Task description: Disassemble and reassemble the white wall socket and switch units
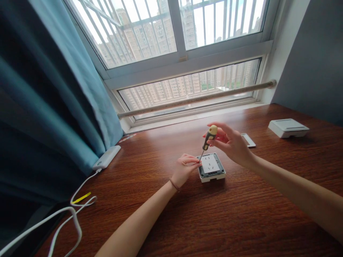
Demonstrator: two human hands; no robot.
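A wall socket (210,164) with a white face and dark grey surround sits on its white box on the wooden table. My right hand (227,142) grips a screwdriver (210,136) with a black and yellow handle. Its thin shaft slants down to the left edge of the socket. At that same edge is my left hand (184,167), its fingertips closed together beside the screwdriver's tip. Whatever those fingers may pinch is too small to make out.
A white frame (249,140) lies behind my right hand. Farther right rests another white box (288,127). On the left, a white power bank (107,157) with a white cable (77,223) lies by the blue curtain (88,107). The window (184,85) borders the table's far side.
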